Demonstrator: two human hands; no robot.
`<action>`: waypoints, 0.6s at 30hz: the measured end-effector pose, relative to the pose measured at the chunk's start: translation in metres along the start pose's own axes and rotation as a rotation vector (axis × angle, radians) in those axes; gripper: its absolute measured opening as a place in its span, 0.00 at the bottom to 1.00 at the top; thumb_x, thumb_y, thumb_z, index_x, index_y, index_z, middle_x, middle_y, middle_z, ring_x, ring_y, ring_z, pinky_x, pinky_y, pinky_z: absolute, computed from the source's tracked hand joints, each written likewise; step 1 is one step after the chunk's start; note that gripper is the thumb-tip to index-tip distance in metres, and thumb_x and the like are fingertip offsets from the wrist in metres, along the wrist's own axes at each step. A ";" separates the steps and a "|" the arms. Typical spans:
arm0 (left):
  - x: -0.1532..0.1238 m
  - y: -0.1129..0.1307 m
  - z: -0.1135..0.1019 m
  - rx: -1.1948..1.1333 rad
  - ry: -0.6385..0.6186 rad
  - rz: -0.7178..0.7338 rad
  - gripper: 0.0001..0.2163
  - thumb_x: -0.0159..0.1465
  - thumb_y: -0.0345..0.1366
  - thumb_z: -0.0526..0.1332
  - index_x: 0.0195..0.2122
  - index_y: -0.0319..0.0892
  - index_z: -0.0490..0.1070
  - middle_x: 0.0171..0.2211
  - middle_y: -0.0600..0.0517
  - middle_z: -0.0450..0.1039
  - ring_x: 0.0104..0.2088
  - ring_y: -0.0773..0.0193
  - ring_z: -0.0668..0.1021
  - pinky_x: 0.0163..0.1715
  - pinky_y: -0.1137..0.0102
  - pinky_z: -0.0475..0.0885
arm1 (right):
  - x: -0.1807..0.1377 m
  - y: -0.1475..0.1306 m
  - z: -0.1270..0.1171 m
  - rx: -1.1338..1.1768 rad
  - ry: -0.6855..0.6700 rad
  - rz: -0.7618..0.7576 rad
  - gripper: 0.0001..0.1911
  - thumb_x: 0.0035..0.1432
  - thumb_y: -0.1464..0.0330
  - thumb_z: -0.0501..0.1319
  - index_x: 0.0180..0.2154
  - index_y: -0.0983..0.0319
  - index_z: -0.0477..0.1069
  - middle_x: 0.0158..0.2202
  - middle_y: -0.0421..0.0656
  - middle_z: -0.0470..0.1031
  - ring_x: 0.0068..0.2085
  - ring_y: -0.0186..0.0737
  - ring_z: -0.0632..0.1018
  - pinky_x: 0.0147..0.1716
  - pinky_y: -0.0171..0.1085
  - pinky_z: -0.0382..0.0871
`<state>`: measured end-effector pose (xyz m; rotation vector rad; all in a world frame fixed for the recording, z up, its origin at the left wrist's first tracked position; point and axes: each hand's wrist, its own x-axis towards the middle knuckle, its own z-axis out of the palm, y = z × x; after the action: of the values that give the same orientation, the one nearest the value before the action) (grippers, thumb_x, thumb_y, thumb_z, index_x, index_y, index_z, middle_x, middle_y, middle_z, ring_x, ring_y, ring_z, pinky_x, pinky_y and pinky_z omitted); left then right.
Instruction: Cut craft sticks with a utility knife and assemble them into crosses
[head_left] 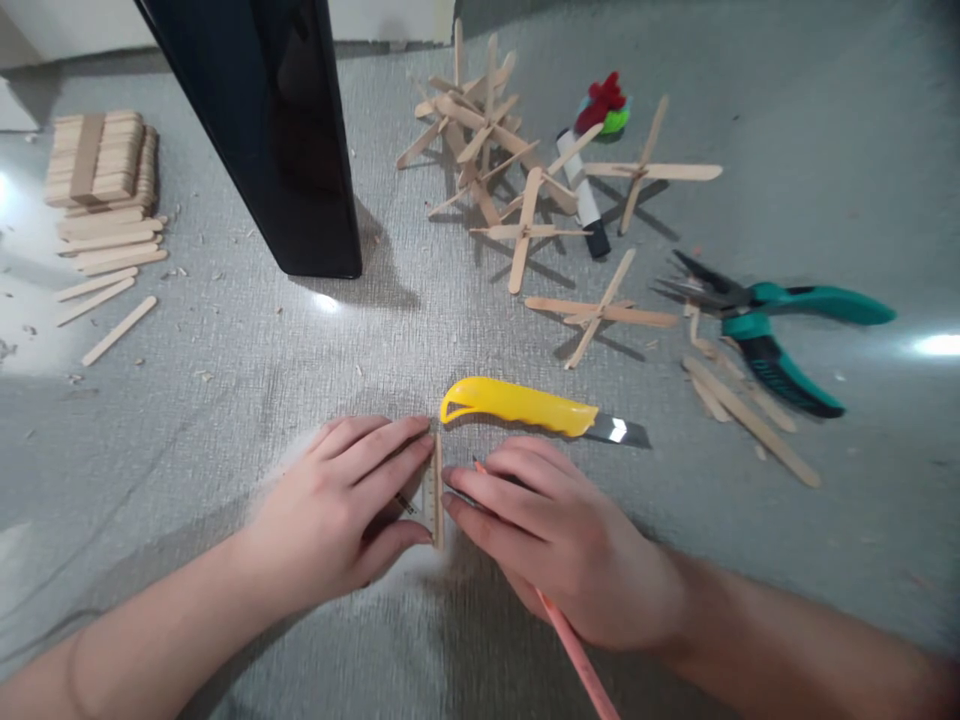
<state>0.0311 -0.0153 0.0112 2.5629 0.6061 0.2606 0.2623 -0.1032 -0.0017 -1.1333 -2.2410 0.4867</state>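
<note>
My left hand (341,505) holds a clear ruler (429,495) along a wooden craft stick (439,505), which lies upright in the view on the grey cloth. Its fingertips press near the stick's far end and the thumb near the close end. A pink pencil (576,655) is gripped in my right hand (574,530), its dark tip showing above the index finger. Two fingertips of that hand rest at or close to the stick's right edge. Just beyond both hands lies a yellow utility knife (517,405), blade out to the right.
Pliers (750,300) with teal handles lie right, beside loose stick pieces (754,420). Crossed-stick shapes (525,232), a white marker (581,190) and red fuzzy material (604,100) are at the back. A black upright device (300,150) and craft-stick bundles (94,160) stand left.
</note>
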 end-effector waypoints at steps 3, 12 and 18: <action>0.000 0.000 0.000 -0.003 0.000 0.000 0.27 0.68 0.46 0.63 0.63 0.36 0.65 0.63 0.42 0.69 0.56 0.49 0.73 0.55 0.54 0.73 | 0.000 0.000 -0.001 0.008 -0.009 0.020 0.14 0.64 0.80 0.54 0.46 0.68 0.75 0.44 0.49 0.79 0.40 0.44 0.72 0.43 0.47 0.66; -0.001 0.000 -0.001 0.004 0.000 -0.013 0.28 0.68 0.46 0.63 0.64 0.36 0.64 0.63 0.42 0.69 0.57 0.49 0.73 0.55 0.54 0.73 | 0.000 -0.001 0.000 0.012 -0.007 0.025 0.14 0.64 0.80 0.54 0.45 0.67 0.76 0.44 0.48 0.79 0.40 0.44 0.72 0.44 0.47 0.66; -0.001 0.000 -0.001 0.005 -0.005 -0.009 0.27 0.68 0.45 0.63 0.64 0.35 0.64 0.63 0.42 0.69 0.56 0.49 0.72 0.55 0.53 0.72 | 0.000 -0.001 0.000 0.002 0.003 0.019 0.14 0.65 0.80 0.54 0.45 0.67 0.75 0.44 0.48 0.79 0.40 0.45 0.72 0.44 0.47 0.66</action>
<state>0.0304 -0.0154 0.0121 2.5645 0.6167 0.2498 0.2618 -0.1039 -0.0017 -1.1543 -2.2291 0.4944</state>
